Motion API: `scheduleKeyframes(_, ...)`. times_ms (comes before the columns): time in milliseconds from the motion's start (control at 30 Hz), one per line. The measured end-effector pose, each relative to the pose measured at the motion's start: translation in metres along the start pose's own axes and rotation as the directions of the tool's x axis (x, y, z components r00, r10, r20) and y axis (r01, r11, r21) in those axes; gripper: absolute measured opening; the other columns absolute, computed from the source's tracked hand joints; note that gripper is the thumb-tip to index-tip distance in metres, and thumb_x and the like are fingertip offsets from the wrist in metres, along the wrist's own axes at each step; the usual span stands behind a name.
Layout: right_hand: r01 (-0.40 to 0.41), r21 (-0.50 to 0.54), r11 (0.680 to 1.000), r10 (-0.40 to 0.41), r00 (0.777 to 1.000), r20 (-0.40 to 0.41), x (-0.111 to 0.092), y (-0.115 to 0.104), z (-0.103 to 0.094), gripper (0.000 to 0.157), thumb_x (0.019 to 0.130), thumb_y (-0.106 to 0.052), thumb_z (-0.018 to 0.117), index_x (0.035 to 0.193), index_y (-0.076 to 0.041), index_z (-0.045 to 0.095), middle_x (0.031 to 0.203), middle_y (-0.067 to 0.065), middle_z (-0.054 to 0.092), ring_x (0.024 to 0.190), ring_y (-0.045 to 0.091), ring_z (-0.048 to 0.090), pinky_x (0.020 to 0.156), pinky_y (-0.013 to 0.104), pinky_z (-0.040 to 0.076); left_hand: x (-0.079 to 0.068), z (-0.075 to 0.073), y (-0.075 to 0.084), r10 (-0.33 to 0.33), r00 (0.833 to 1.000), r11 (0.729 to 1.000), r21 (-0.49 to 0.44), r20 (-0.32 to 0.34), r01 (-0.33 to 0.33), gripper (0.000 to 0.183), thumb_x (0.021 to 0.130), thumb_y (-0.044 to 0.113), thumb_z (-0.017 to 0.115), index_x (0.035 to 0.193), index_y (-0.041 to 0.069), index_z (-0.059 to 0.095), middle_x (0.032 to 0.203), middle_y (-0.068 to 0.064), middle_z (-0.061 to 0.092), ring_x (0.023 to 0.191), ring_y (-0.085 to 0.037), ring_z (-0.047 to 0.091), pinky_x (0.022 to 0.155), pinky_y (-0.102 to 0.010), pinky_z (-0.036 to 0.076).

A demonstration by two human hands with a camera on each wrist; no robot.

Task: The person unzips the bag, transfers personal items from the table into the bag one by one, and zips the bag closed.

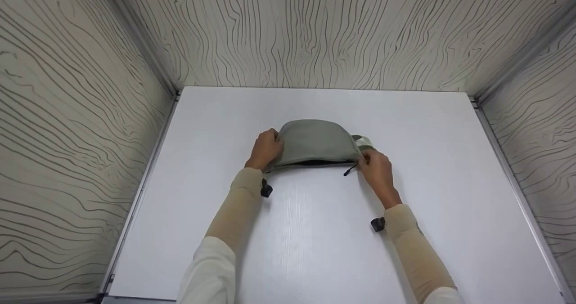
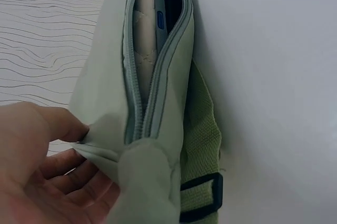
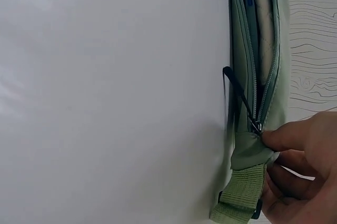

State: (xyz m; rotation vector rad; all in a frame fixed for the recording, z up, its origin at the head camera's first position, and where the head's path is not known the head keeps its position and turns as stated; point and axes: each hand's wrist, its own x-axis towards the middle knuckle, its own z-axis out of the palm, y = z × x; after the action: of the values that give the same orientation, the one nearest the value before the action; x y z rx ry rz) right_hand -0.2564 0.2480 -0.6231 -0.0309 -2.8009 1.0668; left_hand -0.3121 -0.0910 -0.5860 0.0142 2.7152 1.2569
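A grey-green belt bag [image 1: 315, 140] lies on the white table, its zipper side towards me. The zipper [image 2: 139, 103] is open along the top. Inside show a cream quilted thing [image 3: 263, 34] and a slim teal item [image 3: 250, 23] with a small blue mark. My left hand [image 1: 267, 149] pinches the fabric at the bag's left end between thumb and fingers. At the right end, my right hand [image 1: 375, 171] grips the corner, thumb beside the zipper slider. A black zipper pull [image 3: 238, 95] hangs from the slider. Green webbing straps [image 3: 245, 195] with black buckles [image 2: 218, 192] show at both ends.
A green and white patterned piece [image 1: 362, 142] sticks out behind the bag's right end. The white table [image 1: 297, 250] is bounded by wood-grain patterned panels [image 1: 306, 34] at the back and both sides, with metal rails [image 1: 144, 43] in the corners.
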Motion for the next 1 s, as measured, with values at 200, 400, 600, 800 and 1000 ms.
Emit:
scheduleKeyframes(200, -0.018, 0.003, 1.0, 0.018, 0.999, 0.029, -0.001, 0.003, -0.001, 0.023, 0.102, -0.008, 0.067, 0.119, 0.006, 0.073, 0.106, 0.021, 0.074, 0.094, 0.032, 0.07, 0.078, 0.042, 0.055, -0.005, 0.001, 0.004, 0.017, 1.0, 0.998, 0.064, -0.015, -0.016, 0.028, 0.104, 0.015, 0.054, 0.122, -0.004, 0.066, 0.108, -0.013, 0.069, 0.092, -0.023, 0.062, 0.088, -0.043, 0.057)
scheduleKeyframes(400, -0.061, 0.019, 0.998, 0.06, 0.996, 0.069, 0.0, 0.005, -0.007, 0.022, 0.102, -0.012, 0.068, 0.117, 0.003, 0.073, 0.107, 0.02, 0.074, 0.097, 0.031, 0.07, 0.079, 0.04, 0.054, -0.009, 0.002, 0.013, 0.073, 0.997, 0.982, 0.176, -0.036, -0.066, 0.032, 0.105, 0.015, 0.056, 0.126, -0.007, 0.064, 0.113, -0.017, 0.067, 0.097, -0.026, 0.064, 0.091, -0.045, 0.058)
scheduleKeyframes(600, -0.056, 0.014, 0.998, 0.055, 0.994, 0.099, 0.001, 0.005, -0.012, 0.024, 0.102, -0.012, 0.067, 0.12, 0.004, 0.071, 0.111, 0.022, 0.074, 0.101, 0.033, 0.07, 0.083, 0.043, 0.054, -0.013, 0.003, 0.023, 0.187, 0.978, 0.951, 0.267, -0.091, -0.157, 0.027, 0.104, 0.01, 0.06, 0.122, -0.009, 0.066, 0.11, -0.019, 0.067, 0.103, -0.03, 0.066, 0.089, -0.045, 0.059)
scheduleKeyframes(800, -0.05, 0.016, 0.999, 0.047, 0.986, 0.158, 0.001, 0.004, -0.018, 0.029, 0.103, -0.015, 0.066, 0.125, 0.004, 0.069, 0.117, 0.023, 0.073, 0.106, 0.035, 0.069, 0.089, 0.048, 0.055, -0.018, 0.004, 0.034, 0.285, 0.951, 0.924, 0.3, -0.119, -0.239, 0.024, 0.102, 0.006, 0.062, 0.12, -0.009, 0.069, 0.116, -0.021, 0.067, 0.109, -0.034, 0.065, 0.091, -0.044, 0.059)
scheduleKeyframes(1000, -0.008, -0.003, 1.0, 0.008, 0.974, 0.226, 0.003, 0.008, -0.022, 0.038, 0.101, -0.012, 0.066, 0.135, 0.005, 0.065, 0.125, 0.026, 0.072, 0.117, 0.042, 0.069, 0.1, 0.056, 0.054, -0.022, 0.009, 0.051, 0.328, 0.941, 0.912, 0.285, -0.079, -0.294, 0.026, 0.103, 0.005, 0.061, 0.124, -0.007, 0.069, 0.122, -0.02, 0.069, 0.114, -0.033, 0.068, 0.096, -0.04, 0.059)
